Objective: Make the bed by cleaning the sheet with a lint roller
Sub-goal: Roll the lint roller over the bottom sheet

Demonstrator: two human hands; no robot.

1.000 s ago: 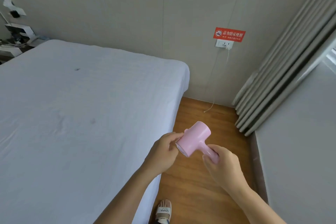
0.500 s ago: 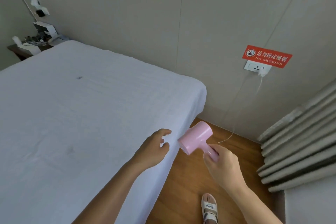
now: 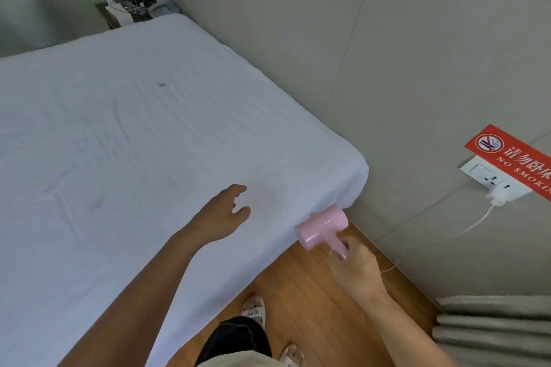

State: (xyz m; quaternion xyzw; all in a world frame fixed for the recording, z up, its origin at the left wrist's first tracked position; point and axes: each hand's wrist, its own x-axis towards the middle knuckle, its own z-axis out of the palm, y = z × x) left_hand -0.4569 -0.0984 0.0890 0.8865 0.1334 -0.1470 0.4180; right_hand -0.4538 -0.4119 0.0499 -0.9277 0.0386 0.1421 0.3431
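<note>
head view is showing the right hand (image 3: 356, 270) gripping the pink roller (image 3: 323, 226) by its handle just off the sheet's (image 3: 134, 158) near edge, drum axis lying across that edge, while the left hand (image 3: 222, 216) is hovering loose-fingered over the sheet, farther in.

Lighting is even, soft daylight, moderately bright, with no hard shadows; the left forearm (image 3: 143, 286) reads darker than the right. A faint sheen runs along the pink roller (image 3: 323, 225). Wide-angle bending tilts the walls, and overall detail is soft.
</note>
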